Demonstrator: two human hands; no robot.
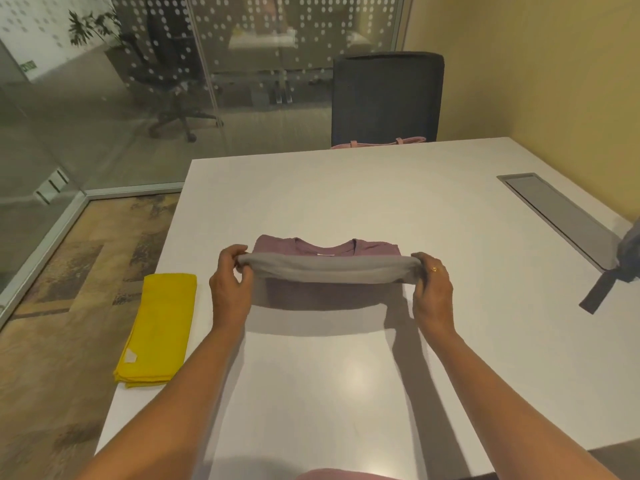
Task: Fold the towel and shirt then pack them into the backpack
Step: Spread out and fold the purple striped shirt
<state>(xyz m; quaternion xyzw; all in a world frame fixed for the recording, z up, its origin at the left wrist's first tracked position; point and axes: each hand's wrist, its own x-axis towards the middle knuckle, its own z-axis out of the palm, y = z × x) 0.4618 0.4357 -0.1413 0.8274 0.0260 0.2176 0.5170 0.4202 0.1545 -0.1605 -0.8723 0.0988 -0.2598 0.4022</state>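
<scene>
While left hand (230,282) and right hand (431,285) each pinch one end of lifted near fold, purple shirt (311,245) lies mid table (346,188), collar toward far edge. Fold hangs just above shirt. Yellow towel (157,323) folded at left edge. Grey backpack (627,251) at right edge, mostly out of view.

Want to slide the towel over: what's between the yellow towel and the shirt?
The left hand, gripping the shirt, over bare table; head view.
</scene>
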